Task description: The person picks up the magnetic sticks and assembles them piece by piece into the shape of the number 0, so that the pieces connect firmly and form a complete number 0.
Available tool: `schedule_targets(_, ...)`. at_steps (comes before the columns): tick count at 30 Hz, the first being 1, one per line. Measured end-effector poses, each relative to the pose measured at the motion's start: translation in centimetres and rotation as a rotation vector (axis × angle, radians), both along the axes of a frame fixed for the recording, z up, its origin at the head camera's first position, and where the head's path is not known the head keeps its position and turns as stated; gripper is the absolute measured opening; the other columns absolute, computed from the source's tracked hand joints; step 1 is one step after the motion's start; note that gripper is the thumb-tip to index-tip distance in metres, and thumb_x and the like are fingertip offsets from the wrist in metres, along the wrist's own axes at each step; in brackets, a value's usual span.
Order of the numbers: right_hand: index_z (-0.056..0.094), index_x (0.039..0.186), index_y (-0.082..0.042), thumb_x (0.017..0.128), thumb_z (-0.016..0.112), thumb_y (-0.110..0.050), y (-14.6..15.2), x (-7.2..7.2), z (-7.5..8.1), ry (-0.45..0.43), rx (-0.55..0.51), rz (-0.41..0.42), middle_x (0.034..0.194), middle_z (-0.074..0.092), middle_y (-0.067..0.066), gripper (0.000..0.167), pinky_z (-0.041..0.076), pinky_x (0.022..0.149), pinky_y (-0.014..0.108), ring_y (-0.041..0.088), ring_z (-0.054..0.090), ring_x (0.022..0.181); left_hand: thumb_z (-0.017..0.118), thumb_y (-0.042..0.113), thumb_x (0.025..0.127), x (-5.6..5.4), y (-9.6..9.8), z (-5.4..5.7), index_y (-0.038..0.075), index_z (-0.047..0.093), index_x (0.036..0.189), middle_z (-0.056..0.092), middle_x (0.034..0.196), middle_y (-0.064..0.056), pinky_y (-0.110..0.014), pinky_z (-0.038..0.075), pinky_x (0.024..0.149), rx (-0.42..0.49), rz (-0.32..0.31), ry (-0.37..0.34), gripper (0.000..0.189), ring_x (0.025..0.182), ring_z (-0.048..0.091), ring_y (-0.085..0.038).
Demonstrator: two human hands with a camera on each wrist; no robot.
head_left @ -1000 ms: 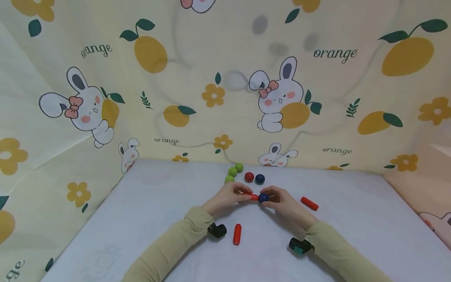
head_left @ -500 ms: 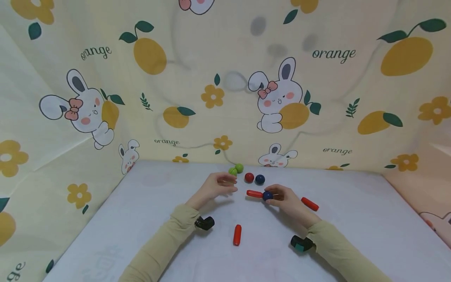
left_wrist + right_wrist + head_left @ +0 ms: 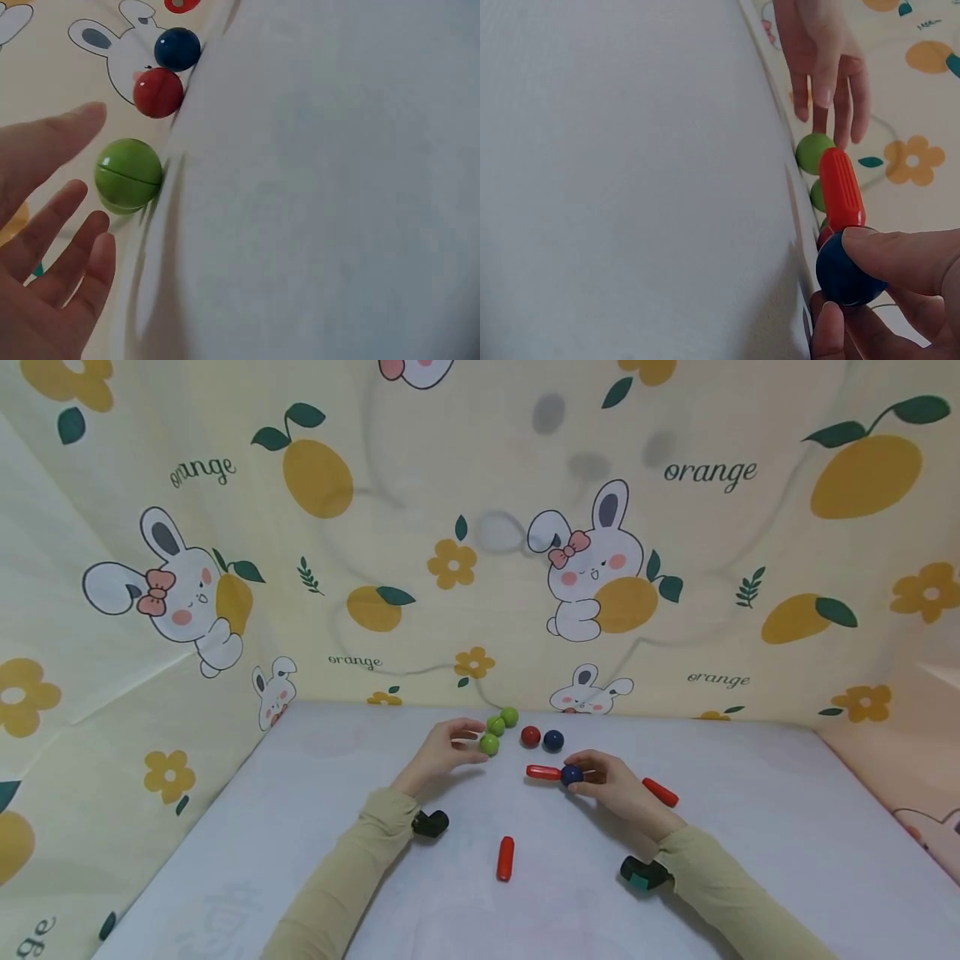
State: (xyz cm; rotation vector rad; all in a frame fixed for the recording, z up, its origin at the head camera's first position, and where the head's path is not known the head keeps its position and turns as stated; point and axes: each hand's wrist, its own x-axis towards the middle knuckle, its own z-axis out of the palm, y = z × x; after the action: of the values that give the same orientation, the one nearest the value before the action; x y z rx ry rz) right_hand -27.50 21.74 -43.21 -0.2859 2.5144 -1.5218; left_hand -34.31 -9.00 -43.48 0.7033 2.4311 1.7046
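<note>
My right hand (image 3: 613,787) pinches a dark blue ball (image 3: 845,271) between thumb and fingers. A ribbed red stick (image 3: 842,187) is joined to that ball and points left, toward the other hand. The left hand (image 3: 444,748) has its thumb and fingers spread around the nearest green ball (image 3: 489,744). In the left wrist view a gap shows between those fingertips and the green ball (image 3: 128,174), and nothing is held. Two more green balls (image 3: 502,722) sit just behind it, partly hidden in the left wrist view.
A red ball (image 3: 530,737) and another dark blue ball (image 3: 553,741) stand right of the green ones. One loose red stick (image 3: 506,859) lies in front, another (image 3: 660,792) beyond the right hand. A patterned cloth wall (image 3: 420,635) rises behind the white table (image 3: 315,735).
The left hand has let go of the red stick and moved left, then to the nearest green ball. The right hand has shifted slightly right, keeping the blue ball with the stick.
</note>
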Motion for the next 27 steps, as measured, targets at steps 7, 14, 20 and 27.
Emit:
schedule_targets(7,0.055,0.128,-0.005,0.090,0.068,-0.012,-0.1,0.1,-0.1,-0.003,0.005,0.001,0.121,0.057,0.012,0.041,0.046,0.095,0.044,0.027,0.055,0.107,0.078,0.004,0.079,-1.2,1.0,-1.2,0.004,0.061,0.122,0.058,0.123,-0.008,-0.035,0.049,0.093,-0.029,0.001,-0.044,0.046,0.111,0.056,-0.027)
schedule_targets(14,0.055,0.128,-0.005,0.090,0.068,-0.013,-0.1,0.1,0.0,-0.008,0.015,-0.007,0.122,0.056,0.012,0.041,0.046,0.096,0.044,0.027,0.054,0.108,0.076,0.004,0.081,-0.9,1.8,-1.1,0.003,0.066,0.114,0.062,0.114,-0.004,-0.031,0.051,0.089,-0.090,0.012,-0.047,0.035,0.106,0.058,-0.024)
schedule_targets(20,0.054,0.129,-0.004,0.090,0.068,-0.012,-0.1,0.2,0.4,-0.004,0.009,-0.002,0.122,0.056,0.013,0.042,0.046,0.095,0.044,0.028,0.054,0.108,0.076,0.008,0.082,-0.1,2.0,-0.7,0.006,0.069,0.111,0.064,0.107,0.001,-0.033,0.050,0.089,-0.137,0.003,-0.059,0.030,0.102,0.059,-0.021)
schedule_targets(27,0.053,0.130,-0.003,0.090,0.068,-0.012,0.2,-0.1,0.4,-0.001,0.005,-0.004,0.123,0.055,0.014,0.043,0.047,0.095,0.044,0.029,0.055,0.108,0.077,0.013,0.082,0.9,2.0,-0.7,0.007,0.069,0.111,0.066,0.106,0.003,-0.032,0.050,0.089,-0.125,-0.035,-0.091,0.031,0.100,0.061,-0.020)
